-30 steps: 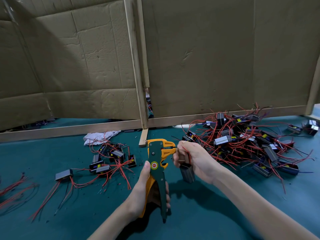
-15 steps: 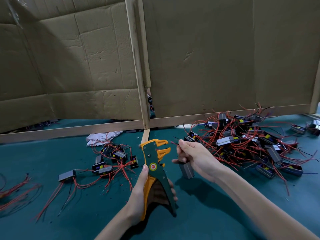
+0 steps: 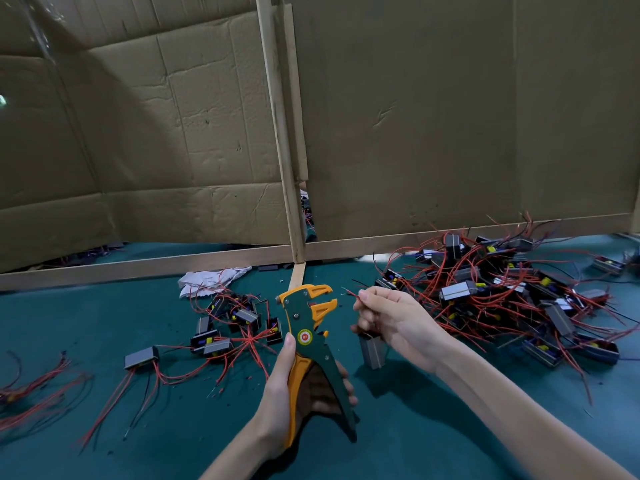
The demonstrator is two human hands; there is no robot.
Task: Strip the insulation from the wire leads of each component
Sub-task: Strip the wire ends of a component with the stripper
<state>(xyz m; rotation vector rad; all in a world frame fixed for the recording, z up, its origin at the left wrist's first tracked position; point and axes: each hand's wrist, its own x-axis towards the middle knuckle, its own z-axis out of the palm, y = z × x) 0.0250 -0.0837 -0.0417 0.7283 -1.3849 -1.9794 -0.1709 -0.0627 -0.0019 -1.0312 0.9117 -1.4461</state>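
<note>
Head view, we see our left hand (image 3: 277,393) gripping the wire stripper (image 3: 306,317) by its handles, our right hand (image 3: 398,323) pinching a red wire (image 3: 350,294) just right of the tool's head, apart, grey component (image 3: 372,351) dangling beneath that hand.

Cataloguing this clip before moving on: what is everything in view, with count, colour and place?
wire stripper: one, green and orange, centre, jaws apart
held component: one, grey, hanging below right hand
large pile: many components, red leads, right
small pile: several components, red leads, left of centre
lone component: one, grey, further left
loose wires: bundle, red, left edge
cloth: one, white, near wooden rail
cardboard panels: two, brown, behind
table: one, green
left hand: grips wire stripper
right hand: pinches held component's leads
</note>
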